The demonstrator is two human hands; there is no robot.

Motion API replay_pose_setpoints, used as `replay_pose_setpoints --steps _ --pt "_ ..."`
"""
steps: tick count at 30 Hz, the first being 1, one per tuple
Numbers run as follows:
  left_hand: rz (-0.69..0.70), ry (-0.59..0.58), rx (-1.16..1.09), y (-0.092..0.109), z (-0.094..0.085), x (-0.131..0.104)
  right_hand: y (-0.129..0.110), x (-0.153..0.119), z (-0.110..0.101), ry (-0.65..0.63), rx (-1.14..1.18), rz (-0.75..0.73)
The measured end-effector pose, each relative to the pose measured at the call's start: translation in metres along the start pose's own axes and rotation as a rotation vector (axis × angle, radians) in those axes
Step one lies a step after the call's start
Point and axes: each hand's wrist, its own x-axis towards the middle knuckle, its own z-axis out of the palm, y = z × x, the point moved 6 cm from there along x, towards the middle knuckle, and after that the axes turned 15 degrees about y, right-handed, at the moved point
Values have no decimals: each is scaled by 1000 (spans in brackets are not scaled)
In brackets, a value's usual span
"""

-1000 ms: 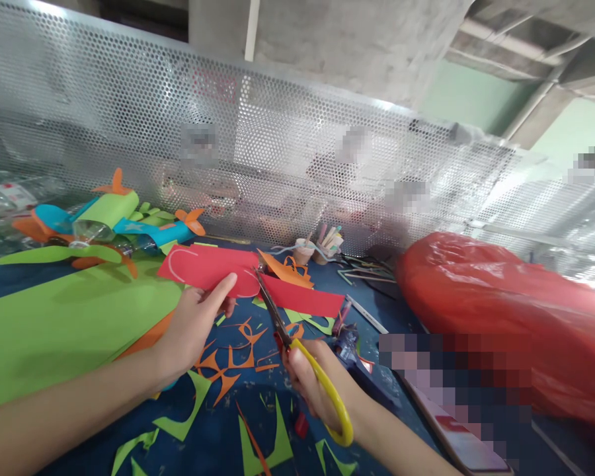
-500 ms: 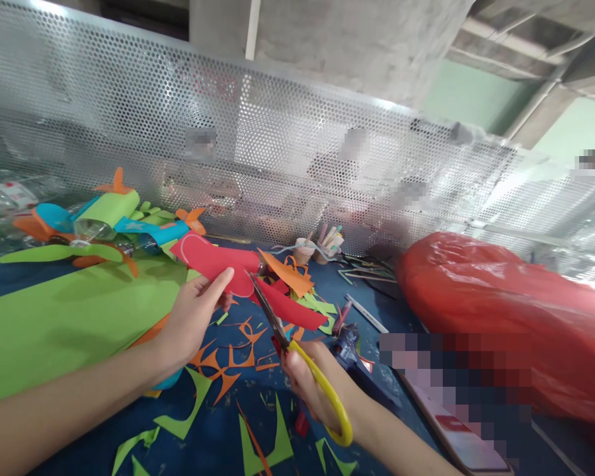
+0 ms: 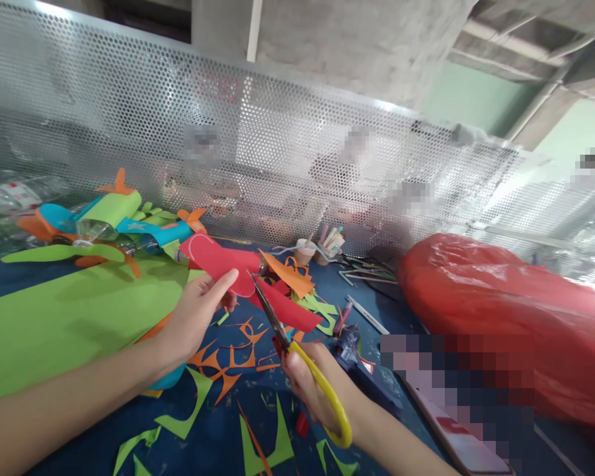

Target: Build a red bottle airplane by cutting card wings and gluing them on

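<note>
Between the thumb and fingers of my left hand [image 3: 198,317] is a piece of red paper [image 3: 223,261] with a pale curved outline drawn on it. My right hand [image 3: 317,380] is wrapped round the yellow handles of the scissors [image 3: 322,390]. Their blades point up and to the left and meet the red paper just right of my left thumb. A strip of the red paper [image 3: 297,311] hangs off to the right of the blades. Orange scraps [image 3: 241,354] and green scraps [image 3: 193,400] lie below my hands.
A large green sheet [image 3: 79,311] lies at left, with bottle-and-paper models [image 3: 112,211] behind it. Cups of markers [image 3: 330,244] stand near the perforated metal screen [image 3: 277,145]. At right are a blue glue gun [image 3: 359,370], a phone [image 3: 451,430] and a red plastic bag [image 3: 500,311].
The red paper has turned slightly and shifted a little to the right with my left hand. The scissors are nearly where they were.
</note>
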Motion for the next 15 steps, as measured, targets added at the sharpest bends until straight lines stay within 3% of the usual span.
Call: replay_pose_setpoints --steps 6,15 --pt "11 -27 98 -1 2 -1 7 -5 4 -19 14 79" --pt "76 -111 210 1 7 -2 -22 -6 -4 -58 -118 -154"
